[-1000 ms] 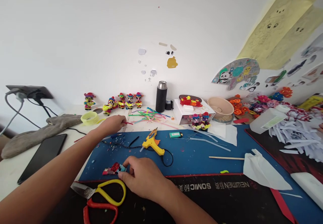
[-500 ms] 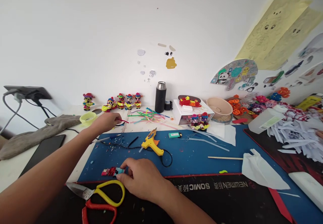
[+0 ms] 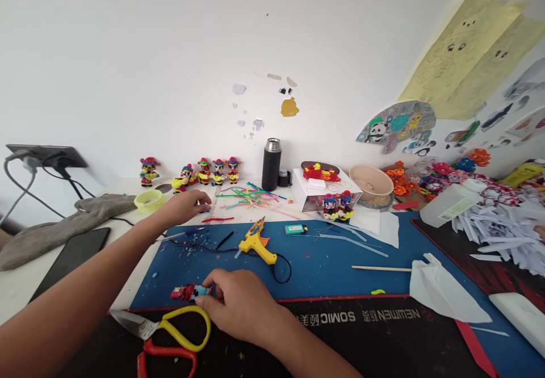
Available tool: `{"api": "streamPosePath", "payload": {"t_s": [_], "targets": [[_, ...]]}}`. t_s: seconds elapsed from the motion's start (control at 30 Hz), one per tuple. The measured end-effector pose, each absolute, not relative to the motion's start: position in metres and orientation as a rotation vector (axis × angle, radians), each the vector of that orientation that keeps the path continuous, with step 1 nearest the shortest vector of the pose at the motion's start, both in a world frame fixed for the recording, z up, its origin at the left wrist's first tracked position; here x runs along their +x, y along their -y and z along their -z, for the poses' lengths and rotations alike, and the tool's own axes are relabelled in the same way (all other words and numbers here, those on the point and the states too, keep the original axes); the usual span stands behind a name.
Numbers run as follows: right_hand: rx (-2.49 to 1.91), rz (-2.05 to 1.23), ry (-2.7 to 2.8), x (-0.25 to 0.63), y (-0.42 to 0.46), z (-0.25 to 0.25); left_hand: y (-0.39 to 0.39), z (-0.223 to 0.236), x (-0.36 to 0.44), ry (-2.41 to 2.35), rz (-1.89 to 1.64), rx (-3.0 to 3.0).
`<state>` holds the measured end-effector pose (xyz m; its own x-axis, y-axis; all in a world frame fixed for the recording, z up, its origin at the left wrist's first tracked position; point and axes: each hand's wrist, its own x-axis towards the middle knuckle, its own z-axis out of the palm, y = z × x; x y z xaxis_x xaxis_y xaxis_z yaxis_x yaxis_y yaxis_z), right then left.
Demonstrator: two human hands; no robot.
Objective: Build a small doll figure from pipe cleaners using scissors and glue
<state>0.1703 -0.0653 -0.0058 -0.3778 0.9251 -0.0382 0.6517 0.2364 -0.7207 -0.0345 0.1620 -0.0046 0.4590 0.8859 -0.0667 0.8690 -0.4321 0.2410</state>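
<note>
A small figure (image 3: 186, 293) lies with its blue end pinched in the right hand (image 3: 240, 303); the left hand (image 3: 186, 206) is outstretched, grip unclear from here.

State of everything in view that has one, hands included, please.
Left hand: fingers bent, nothing visible in them.
Right hand: thumb and finger on small figure.
Small figure: lying down.
Red strip: lying loose, apart from left hand.
Glue gun: lying on its side; heat unclear.
Scissors: lying flat, handles spread.
Phone: flat, screen dark.
Flask: upright, black cap beside it.
</note>
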Motion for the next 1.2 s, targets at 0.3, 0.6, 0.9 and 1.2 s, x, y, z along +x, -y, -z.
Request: {"api": "streamPosePath", "payload": {"t_s": [0.3, 0.6, 0.9, 1.2], "targets": [[-1.461, -0.918, 2.124, 0.170, 0.066, 0.005, -0.174, 0.025, -0.037, -1.567, 0.008, 2.599], [-1.442, -0.933, 2.112, 0.169, 0.068, 0.006, -0.173, 0.022, -0.034, -1.607, 0.017, 2.594], [-1.444, -0.920, 2.140, 0.169, 0.066, 0.006, -0.173, 0.010, -0.028, -1.668, -0.002, 2.546], [-1.447, -0.877, 2.178, 0.169, 0.069, 0.006, -0.193, 0.007, 0.004, -1.611, -0.137, 2.483]]}}
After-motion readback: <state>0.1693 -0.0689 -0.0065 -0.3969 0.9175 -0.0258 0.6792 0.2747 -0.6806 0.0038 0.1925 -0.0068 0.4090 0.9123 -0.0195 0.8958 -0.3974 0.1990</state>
